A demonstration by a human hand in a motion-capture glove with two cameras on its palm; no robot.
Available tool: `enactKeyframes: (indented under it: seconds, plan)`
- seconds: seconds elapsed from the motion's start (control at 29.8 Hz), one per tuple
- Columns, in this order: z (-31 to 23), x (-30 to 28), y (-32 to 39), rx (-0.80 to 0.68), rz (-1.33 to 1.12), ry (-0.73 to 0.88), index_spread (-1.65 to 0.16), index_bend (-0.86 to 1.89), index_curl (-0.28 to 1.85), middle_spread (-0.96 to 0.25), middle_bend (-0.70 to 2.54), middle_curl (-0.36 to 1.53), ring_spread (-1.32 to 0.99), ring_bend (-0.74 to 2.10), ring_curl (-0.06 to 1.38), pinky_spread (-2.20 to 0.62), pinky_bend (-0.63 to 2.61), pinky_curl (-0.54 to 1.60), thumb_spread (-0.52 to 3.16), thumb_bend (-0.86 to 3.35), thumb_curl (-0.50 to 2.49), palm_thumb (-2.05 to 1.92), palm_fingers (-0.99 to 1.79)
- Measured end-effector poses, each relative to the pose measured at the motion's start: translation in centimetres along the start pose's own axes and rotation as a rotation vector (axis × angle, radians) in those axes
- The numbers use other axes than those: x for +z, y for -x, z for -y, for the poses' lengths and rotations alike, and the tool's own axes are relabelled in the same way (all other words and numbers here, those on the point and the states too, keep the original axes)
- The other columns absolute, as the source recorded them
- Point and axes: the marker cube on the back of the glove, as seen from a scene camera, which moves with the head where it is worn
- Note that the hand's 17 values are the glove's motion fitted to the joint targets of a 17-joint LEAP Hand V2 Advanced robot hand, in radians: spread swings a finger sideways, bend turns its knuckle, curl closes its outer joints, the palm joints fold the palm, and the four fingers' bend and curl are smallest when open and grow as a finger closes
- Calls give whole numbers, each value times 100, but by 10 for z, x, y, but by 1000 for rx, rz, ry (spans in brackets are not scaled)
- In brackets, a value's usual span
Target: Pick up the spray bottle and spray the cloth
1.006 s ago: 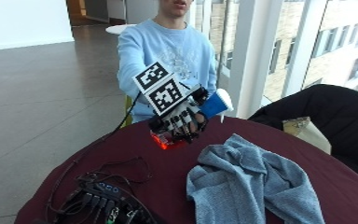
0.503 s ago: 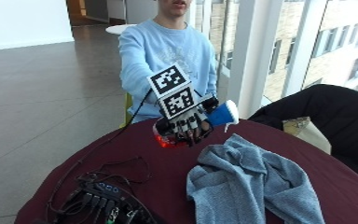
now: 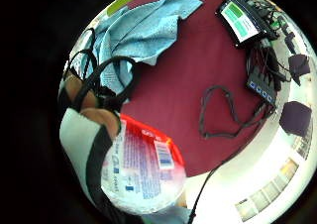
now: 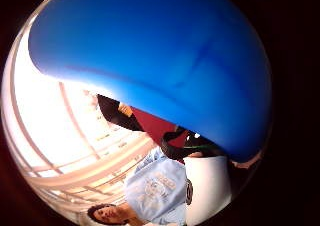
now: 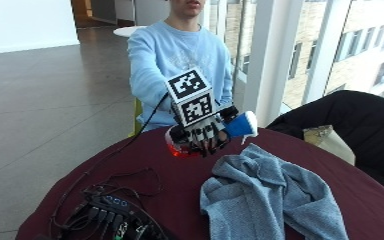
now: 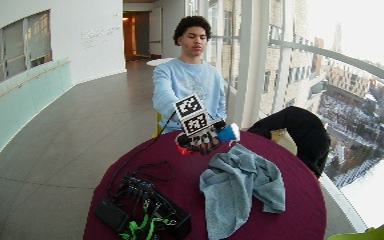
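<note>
A person is sitting at a round, dark red table (image 5: 179,185) in a big room with a shiny grey floor (image 5: 39,95) and tall windows (image 5: 352,55). The gloved right hand (image 5: 202,132) is holding the spray bottle (image 5: 235,127) up above the table, fingers curled around it. The blue-grey cloth (image 5: 268,200) is lying crumpled on the table just beside the bottle, and a bunch of black wires (image 5: 109,207) is sitting near the table's edge.
</note>
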Motion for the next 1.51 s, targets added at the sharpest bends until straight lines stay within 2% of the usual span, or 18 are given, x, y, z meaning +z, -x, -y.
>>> enactKeyframes:
  seconds: [0.5,0.7,1.11,1.51]
  plan:
    - [-1,3,-3,26,-33,18,-20,12,31,-6,41,46,-5,55,39,-7,44,39,97,-2,53,82,119]
    - [-4,8,3,-6,-11,3,-19,12,31,-6,41,46,-5,54,39,-7,44,39,97,-2,53,82,119]
    - [-31,24,53,-265,273,-195,-19,12,31,-6,42,45,-5,55,39,-7,44,39,97,-2,53,82,118]
    - [-76,64,144,-601,594,-322,-19,12,32,-7,40,45,-4,54,39,-6,44,39,98,-2,53,82,117]
